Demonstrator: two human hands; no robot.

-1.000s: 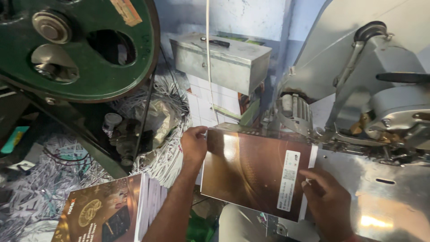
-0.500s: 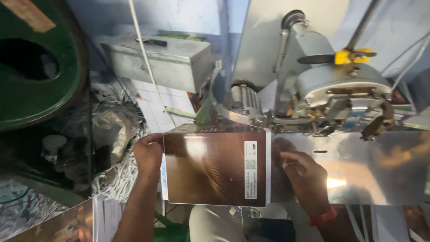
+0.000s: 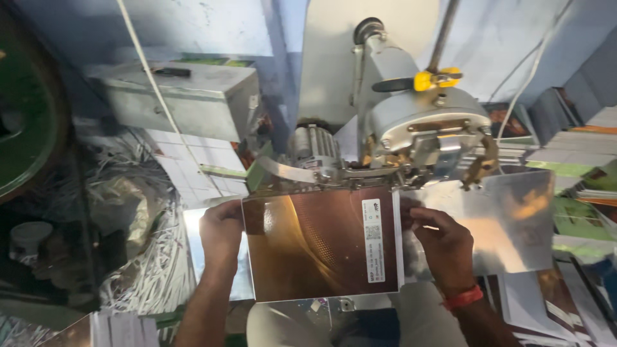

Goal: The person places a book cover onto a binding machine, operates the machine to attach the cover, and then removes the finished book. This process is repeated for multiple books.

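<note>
A glossy brown booklet (image 3: 315,244) with a white label strip near its right edge lies flat on the shiny metal table (image 3: 514,225) of a grey machine. My left hand (image 3: 222,231) grips the booklet's left edge. My right hand (image 3: 443,247), with a red band at the wrist, presses its right edge. The booklet's top edge sits right under the machine's head (image 3: 427,138), at the metal arm beside a small motor (image 3: 315,148).
A grey metal box (image 3: 186,99) stands behind on the left, with a heap of white paper trimmings (image 3: 148,257) below it. Part of a green wheel (image 3: 26,128) shows at far left. Stacks of printed booklets (image 3: 578,186) lie at the right and bottom left (image 3: 103,331).
The view has swung right, off the green wheel. Both hands have carried the booklet up to the machine's head and squared it there; the right hand shifted onto its right edge.
</note>
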